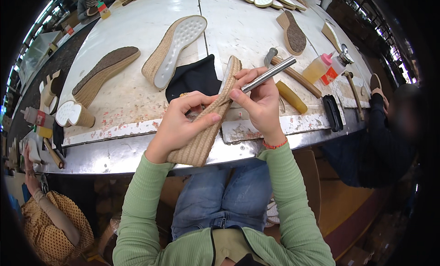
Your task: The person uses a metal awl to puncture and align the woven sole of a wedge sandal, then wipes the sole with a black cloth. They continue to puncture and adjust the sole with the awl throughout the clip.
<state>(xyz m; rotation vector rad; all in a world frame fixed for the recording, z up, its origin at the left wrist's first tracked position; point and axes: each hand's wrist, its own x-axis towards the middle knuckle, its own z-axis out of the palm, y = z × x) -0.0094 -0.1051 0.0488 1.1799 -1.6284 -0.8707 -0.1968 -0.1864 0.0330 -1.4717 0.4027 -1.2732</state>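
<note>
A wedge shoe sole (201,144) wrapped in braided tan rope is held on a slant above the table's front edge, its heel end toward me. My left hand (188,122) grips it around the middle, thumb on the woven side. Near the toe end, my right hand (256,99) touches the sole with thumb and fingers and also holds a shiny metal rod (270,73), which points up to the right. Behind the sole lies a black cloth (190,78). What the tip of the rod rests against is hidden by my fingers.
More wedge soles (107,73) lie about the white table (133,25). On the right are a hammer (298,77), a yellow-brown cylinder (292,96), a pink-capped glue bottle (317,68), a black brush-like block (332,112) and another hammer (354,94). Co-workers sit at both sides.
</note>
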